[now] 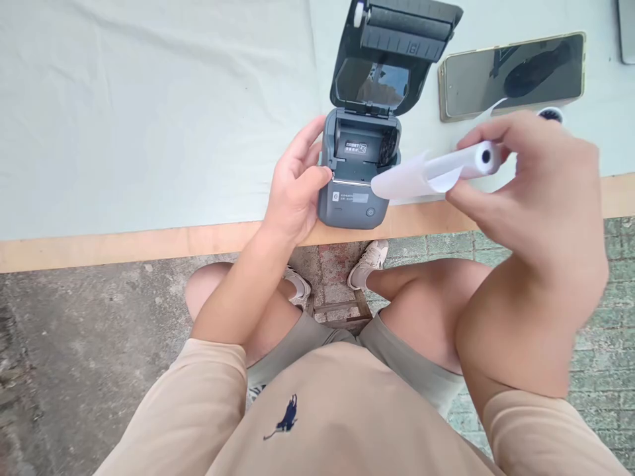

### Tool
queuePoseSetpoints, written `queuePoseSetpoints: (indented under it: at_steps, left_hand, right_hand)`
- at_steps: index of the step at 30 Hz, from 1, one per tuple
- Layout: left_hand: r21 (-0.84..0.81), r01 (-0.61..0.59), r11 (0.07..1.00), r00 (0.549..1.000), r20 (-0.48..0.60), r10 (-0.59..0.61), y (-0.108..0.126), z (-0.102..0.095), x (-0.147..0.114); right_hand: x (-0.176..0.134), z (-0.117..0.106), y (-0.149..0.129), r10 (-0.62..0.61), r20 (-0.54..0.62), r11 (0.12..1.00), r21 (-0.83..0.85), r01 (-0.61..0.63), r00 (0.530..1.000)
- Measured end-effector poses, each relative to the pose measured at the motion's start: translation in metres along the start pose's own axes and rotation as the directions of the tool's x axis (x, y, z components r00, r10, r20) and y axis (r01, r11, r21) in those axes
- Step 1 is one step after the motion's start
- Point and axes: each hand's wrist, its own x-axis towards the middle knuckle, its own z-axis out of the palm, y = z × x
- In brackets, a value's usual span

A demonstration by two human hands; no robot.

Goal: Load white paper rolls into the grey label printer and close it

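Observation:
A dark grey label printer (353, 208) stands near the table's front edge with its lid (372, 86) swung up and its inner bay exposed. My left hand (297, 182) grips the printer's left side, thumb on the front corner by the bay's edge. Pinched between the thumb and fingers of my right hand (540, 185) is a roll of white paper (454, 165) with a dark hollow core. Its loose end curls out to the left, just over the printer's right front edge. I see no paper in the bay.
Behind my right hand a white round end with a dark core (551, 115) shows, mostly hidden. A smartphone (513, 76) lies on a box at the back right. Part of a grey device (628, 30) enters at the far right. White cloth (149, 132) covers the wooden-edged table.

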Motion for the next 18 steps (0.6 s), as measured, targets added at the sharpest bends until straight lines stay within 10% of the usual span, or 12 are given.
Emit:
queuePoseSetpoints:
  at_steps: [12,18]
  left_hand:
    - [0.009,0.006,1.000,1.000,0.011,-0.007,0.002,0.001,0.002]
    - [-0.024,0.000,1.000,1.000,0.018,0.001,0.001,0.001,0.002]
  right_hand:
    - [-0.001,0.003,0.009,-0.197,0.074,0.978,0.089,0.190,0.978]
    - [0.001,0.009,0.006,-0.039,0.075,0.992,0.120,0.029,0.996]
